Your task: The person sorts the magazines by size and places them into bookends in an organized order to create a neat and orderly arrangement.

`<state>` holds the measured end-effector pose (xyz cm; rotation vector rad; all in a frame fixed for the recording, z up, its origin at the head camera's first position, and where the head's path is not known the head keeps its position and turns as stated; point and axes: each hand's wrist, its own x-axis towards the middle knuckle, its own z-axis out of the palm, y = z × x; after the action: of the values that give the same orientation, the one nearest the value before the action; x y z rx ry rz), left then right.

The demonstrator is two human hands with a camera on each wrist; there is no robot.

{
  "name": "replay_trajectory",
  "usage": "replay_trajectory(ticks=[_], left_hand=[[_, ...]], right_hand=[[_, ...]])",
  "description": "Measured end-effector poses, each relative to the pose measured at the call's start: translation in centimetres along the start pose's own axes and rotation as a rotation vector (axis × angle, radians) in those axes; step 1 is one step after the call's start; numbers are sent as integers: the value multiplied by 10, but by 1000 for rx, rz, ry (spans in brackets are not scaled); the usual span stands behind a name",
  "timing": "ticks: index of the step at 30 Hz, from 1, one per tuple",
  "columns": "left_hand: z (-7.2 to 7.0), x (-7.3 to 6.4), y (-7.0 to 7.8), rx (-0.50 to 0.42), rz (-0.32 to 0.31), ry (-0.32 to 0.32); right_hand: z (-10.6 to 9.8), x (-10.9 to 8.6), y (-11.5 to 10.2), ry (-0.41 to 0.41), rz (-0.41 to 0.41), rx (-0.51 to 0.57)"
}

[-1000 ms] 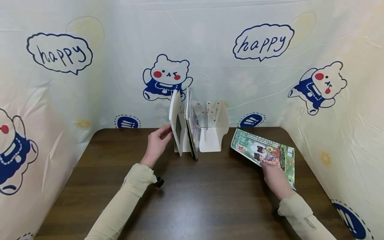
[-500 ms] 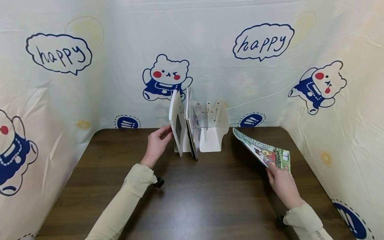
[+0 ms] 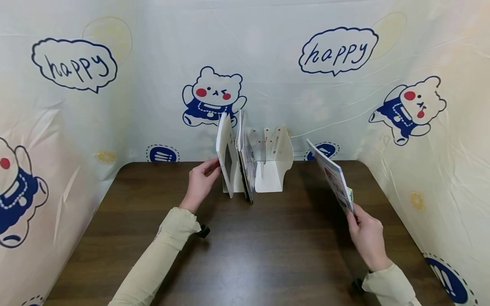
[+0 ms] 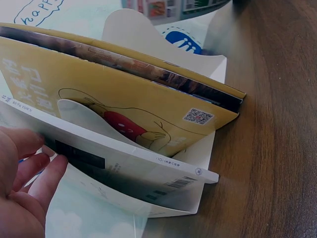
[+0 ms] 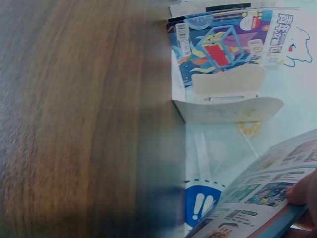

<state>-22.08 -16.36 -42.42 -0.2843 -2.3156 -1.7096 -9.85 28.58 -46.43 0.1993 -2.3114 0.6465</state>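
In the head view, my left hand (image 3: 202, 183) has its fingertips at the outer side of a white book (image 3: 223, 155), which stands at the left end of a white bookrack (image 3: 269, 176). The left wrist view has the fingers (image 4: 52, 178) against that book's cover, beside a dark rectangle. My right hand (image 3: 368, 238) grips a thin magazine (image 3: 332, 172) by its near edge, thumb on one side. The magazine is held tilted on edge above the table, right of the rack. Printed pictures cover its face in the right wrist view.
Several upright books stand in the rack, one a yellow book (image 4: 99, 79) and one with a colourful cover (image 5: 218, 42). Bare white dividers (image 3: 281, 148) rise at the rack's right. A brown table (image 3: 237, 246) meets a printed cloth backdrop (image 3: 268, 51) behind.
My right hand has raised the magazine and turned it from lying face up to standing on edge, its green cover now turned away. The left hand has stayed at the white book.
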Motion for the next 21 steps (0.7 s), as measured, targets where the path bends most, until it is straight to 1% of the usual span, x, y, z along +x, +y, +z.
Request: replay_trajectory(ticks=[4, 6, 10, 16, 21], left_hand=[[1, 6, -19, -5, 7, 1], [0, 7, -24, -15, 18, 5], [0, 7, -28, -25, 39, 11], [1, 7, -28, -25, 59, 20], [0, 8, -27, -25, 49, 20]], right_hand=[[-4, 2, -5, 39, 2, 22], [-6, 3, -8, 52, 7, 31], [-12, 3, -13, 75, 25, 54], [-21, 7, -22, 98, 42, 80], [-29, 10, -32, 89, 121, 105]])
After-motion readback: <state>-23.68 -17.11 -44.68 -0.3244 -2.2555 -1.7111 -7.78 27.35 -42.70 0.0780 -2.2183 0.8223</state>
